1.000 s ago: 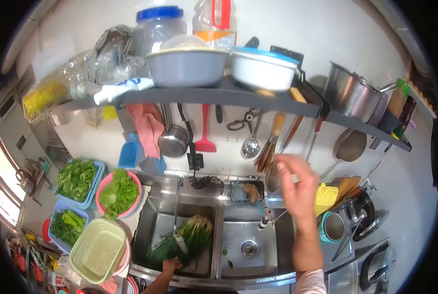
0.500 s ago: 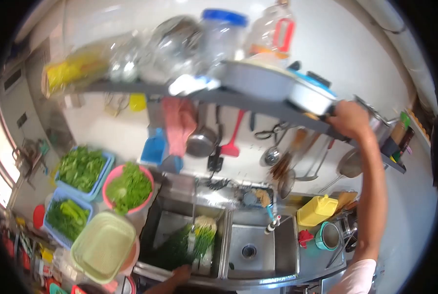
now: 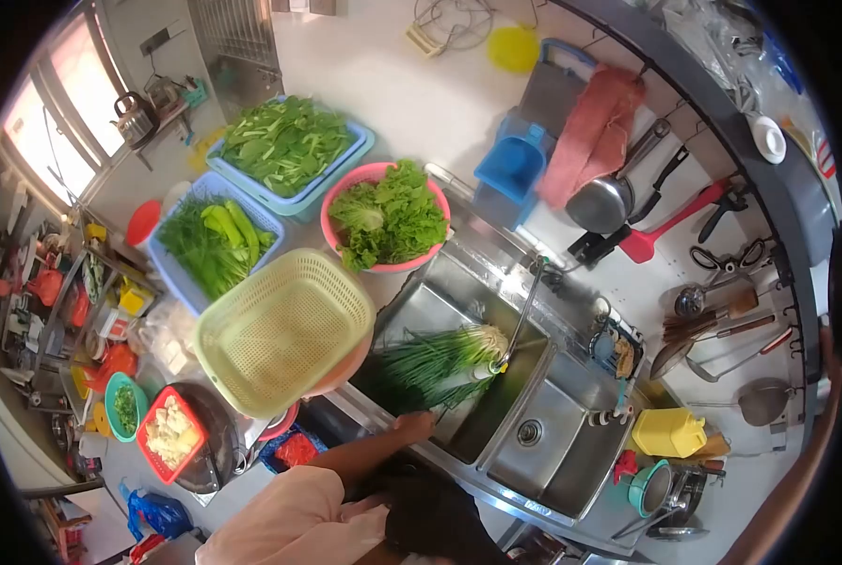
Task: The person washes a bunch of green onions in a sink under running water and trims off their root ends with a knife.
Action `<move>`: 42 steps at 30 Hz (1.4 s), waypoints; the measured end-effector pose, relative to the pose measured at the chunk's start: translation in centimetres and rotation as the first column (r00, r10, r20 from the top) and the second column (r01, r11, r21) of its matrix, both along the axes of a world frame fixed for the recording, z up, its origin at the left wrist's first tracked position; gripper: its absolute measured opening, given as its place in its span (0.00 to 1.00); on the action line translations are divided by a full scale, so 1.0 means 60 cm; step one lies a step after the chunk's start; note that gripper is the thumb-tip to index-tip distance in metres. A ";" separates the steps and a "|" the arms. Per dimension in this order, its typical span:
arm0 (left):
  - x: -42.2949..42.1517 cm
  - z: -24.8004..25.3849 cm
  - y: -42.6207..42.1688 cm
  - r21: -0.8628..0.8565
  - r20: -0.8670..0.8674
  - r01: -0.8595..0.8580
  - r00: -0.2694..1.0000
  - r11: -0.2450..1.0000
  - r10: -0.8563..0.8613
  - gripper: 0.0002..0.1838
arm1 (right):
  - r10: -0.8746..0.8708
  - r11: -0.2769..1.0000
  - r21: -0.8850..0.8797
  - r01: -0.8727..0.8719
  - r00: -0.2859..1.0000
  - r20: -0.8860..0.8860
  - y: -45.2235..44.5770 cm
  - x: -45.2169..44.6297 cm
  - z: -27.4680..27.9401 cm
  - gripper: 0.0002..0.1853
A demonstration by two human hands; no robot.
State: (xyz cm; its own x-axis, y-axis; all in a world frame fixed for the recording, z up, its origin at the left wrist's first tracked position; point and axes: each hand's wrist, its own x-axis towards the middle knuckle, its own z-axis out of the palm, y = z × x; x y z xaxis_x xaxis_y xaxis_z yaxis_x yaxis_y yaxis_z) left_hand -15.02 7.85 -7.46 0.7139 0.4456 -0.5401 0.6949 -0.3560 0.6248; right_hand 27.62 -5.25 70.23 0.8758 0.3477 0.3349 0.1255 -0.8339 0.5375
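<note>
My left hand (image 3: 415, 426) is at the front rim of the left sink basin (image 3: 468, 431), its fingers too small and turned away to make out. Just beyond it in that basin lies a bundle of green onions (image 3: 440, 363), white root ends toward the faucet (image 3: 531, 306). My right arm reaches up along the right edge of the view. Only a dark part of my right hand (image 3: 827, 347) shows near the wall shelf (image 3: 769, 179); its fingers are hidden.
Left of the sink stand a pale green basket (image 3: 284, 330), a pink bowl of lettuce (image 3: 383, 215) and blue baskets of greens (image 3: 284, 146). A red basket of pale chunks (image 3: 171, 435) is nearer. Utensils hang below the shelf. A yellow jug (image 3: 667, 432) stands right of the sink.
The view has swung left and tilted, bringing more of the left counter in. My right hand, at the shelf's edge before, is now mostly out of view. My left hand stays by the sink.
</note>
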 end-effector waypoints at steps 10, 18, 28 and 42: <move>0.034 -0.061 -0.001 -0.252 0.240 -0.201 0.935 0.947 0.262 0.12 | 0.413 0.813 0.364 -0.454 0.891 0.189 -0.182 -0.164 -0.065 0.18; 0.074 -0.044 0.023 -0.237 0.195 0.036 0.981 0.971 0.011 0.11 | 0.005 0.126 0.975 -0.186 0.982 0.186 -0.363 -0.321 -0.481 0.19; 0.136 0.246 -0.120 -0.851 0.230 0.190 0.973 0.490 0.022 0.27 | 0.552 0.153 0.794 0.589 0.615 -0.563 -0.164 -0.512 -0.955 0.18; 0.199 0.272 -0.327 -0.768 -0.012 -0.276 0.908 0.578 0.418 0.19 | 0.703 0.016 0.978 0.208 0.693 -0.159 -0.489 -0.464 -1.007 0.22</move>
State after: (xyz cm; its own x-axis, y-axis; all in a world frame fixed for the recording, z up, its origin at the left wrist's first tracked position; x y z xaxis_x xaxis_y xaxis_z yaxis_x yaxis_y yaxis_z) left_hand -3.09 -11.76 8.84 0.6951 0.1779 -0.6966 0.5331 0.5224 0.6655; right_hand -0.19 -34.60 9.79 0.9105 0.3830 0.1556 0.2844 -0.3072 -0.9082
